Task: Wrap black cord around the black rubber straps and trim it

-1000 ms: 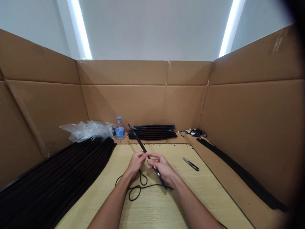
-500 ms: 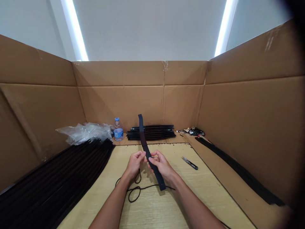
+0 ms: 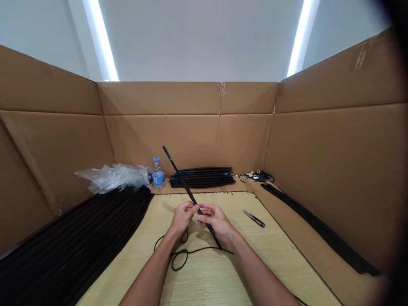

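A long black strip (image 3: 179,176) is held in the air at a slant, its narrow edge turned to the camera. Its upper end leans left and its lower end points down to the right. My left hand (image 3: 185,216) pinches the strip near its middle, beside a notched part. Just right of it, my right hand (image 3: 215,221) has its fingers closed around the strip. A thin black cord (image 3: 180,260) lies looped on the pale board beneath, partly hidden by my left forearm.
Thread snips (image 3: 254,218) lie right of my hands. Many black strips (image 3: 83,238) cover the left side; a stack (image 3: 204,177) sits at the back by a water bottle (image 3: 158,174) and clear plastic bags (image 3: 117,177). More strips (image 3: 318,227) lie right. Cardboard walls (image 3: 191,131) surround the board.
The strip has turned from showing its flat face to showing its narrow edge, and its upper end has swung left. My fingers have shifted slightly around it.
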{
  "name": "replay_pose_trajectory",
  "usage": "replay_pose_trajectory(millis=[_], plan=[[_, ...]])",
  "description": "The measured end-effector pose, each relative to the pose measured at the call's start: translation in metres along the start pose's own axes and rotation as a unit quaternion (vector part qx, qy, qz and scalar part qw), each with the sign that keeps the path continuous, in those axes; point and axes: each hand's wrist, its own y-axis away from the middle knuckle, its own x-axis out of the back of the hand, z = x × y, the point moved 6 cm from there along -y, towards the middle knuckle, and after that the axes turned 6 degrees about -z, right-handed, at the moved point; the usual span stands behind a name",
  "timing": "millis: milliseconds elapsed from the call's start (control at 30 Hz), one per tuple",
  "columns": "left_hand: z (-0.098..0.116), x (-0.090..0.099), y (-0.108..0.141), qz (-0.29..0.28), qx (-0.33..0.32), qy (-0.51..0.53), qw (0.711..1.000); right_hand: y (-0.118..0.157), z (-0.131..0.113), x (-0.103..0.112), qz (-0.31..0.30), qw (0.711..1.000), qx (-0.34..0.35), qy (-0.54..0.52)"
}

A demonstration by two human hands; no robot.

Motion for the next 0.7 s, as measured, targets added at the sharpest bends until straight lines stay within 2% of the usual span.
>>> replay_pose_trajectory(millis=[100,267,433,533,700], plan=[[0.003,-0.003,0.001,-0.012,-0.003,0.009,1.0,0.001,-0.002,-0.003,-0.026,0.999,0.022,0.037],[0.003,-0.004,0.002,-0.016,0.018,0.025,0.999,0.001,-0.003,0.0,-0.008,0.997,0.029,0.07],[0.002,-0.002,0.002,0.002,0.029,0.031,0.999,-0.004,-0.001,0.004,0.002,1.0,0.013,0.016],[0.002,-0.003,0.002,-0.019,0.034,0.043,0.998,-0.004,0.001,0.007,0.002,1.0,0.008,0.002],[0.004,-0.003,0.004,-0.054,0.026,0.052,0.997,0.0,0.0,0.003,-0.032,0.997,0.008,0.07]])
